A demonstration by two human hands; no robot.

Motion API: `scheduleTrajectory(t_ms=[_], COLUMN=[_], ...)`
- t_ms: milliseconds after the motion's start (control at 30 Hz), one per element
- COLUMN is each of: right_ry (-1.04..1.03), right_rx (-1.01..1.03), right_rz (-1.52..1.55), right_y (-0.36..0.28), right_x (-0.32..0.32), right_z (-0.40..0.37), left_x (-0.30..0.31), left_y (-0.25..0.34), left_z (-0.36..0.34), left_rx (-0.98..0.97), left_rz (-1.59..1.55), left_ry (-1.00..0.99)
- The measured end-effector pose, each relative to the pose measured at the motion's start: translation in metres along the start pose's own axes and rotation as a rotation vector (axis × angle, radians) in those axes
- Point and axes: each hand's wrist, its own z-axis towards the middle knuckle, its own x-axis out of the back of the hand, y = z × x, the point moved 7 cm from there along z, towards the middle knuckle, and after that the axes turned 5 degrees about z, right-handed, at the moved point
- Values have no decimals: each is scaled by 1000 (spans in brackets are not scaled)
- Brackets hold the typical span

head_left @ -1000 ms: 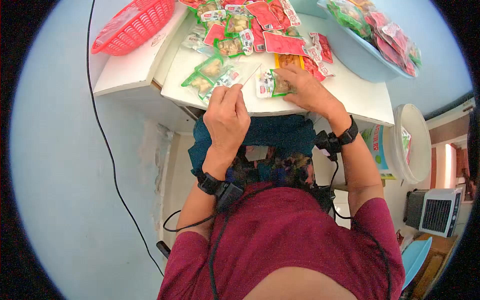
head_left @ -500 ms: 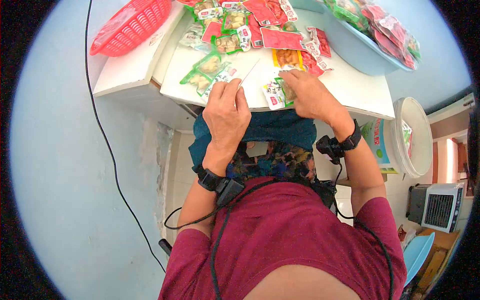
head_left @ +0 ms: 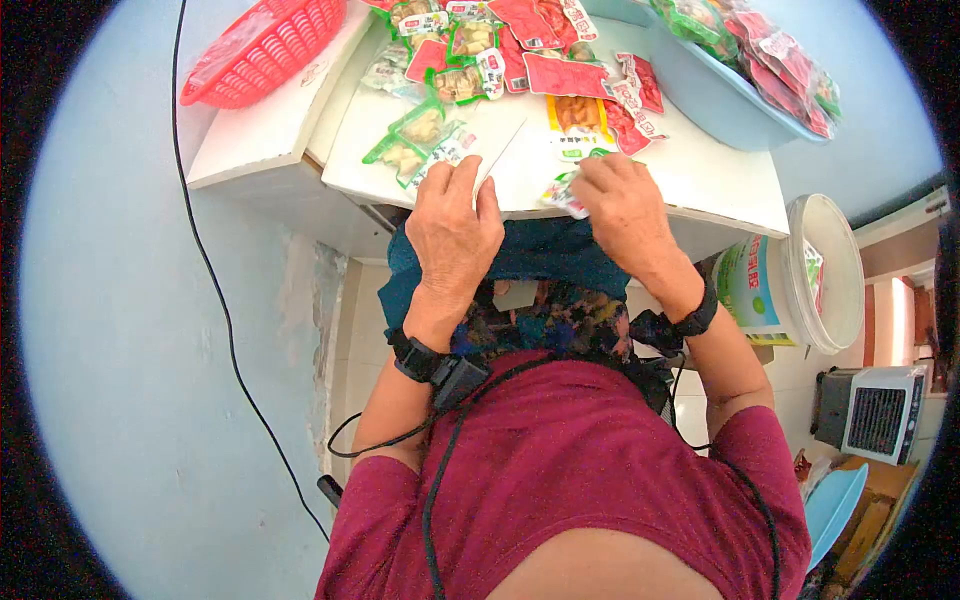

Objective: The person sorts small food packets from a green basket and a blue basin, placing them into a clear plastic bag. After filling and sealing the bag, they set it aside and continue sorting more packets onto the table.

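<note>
My left hand (head_left: pixel 453 225) is closed in a pinch over the front of the white table (head_left: pixel 360 130). A thin stick (head_left: pixel 506 146) juts from its fingers toward the upper right. Beside those fingertips lie green-edged clear packets (head_left: pixel 405 158) with pale pieces inside. My right hand (head_left: pixel 632 220) is closed on a small green-and-white food packet (head_left: pixel 563 194) at the table's front edge, and its fingers hide much of it. Just beyond is a yellow-edged packet (head_left: pixel 578 115) with orange-brown contents. Several red packets (head_left: pixel 565 76) and green ones (head_left: pixel 458 85) are heaped farther back.
A red plastic basket (head_left: pixel 270 50) stands at the far left. At the back right, a light blue basin (head_left: pixel 700 105) is piled with packets. A white bucket (head_left: pixel 835 275) with packets inside stands right of the table. Black cables run from both wrist straps.
My right hand has turned and shifted slightly right, tilting its packet so less of it shows. The left hand has barely moved.
</note>
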Motion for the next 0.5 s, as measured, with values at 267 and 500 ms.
scheduleTrajectory(t_ms=[267, 500], right_ry=[503, 451], right_rx=[-707, -1098], right_rz=[899, 1445], right_y=[89, 90], right_x=[35, -7], right_z=[-21, -51], left_x=[-5, -4], left_y=[-5, 0], left_z=[-4, -1], left_rx=[12, 1], left_rz=[20, -24], left_ry=[-3, 4])
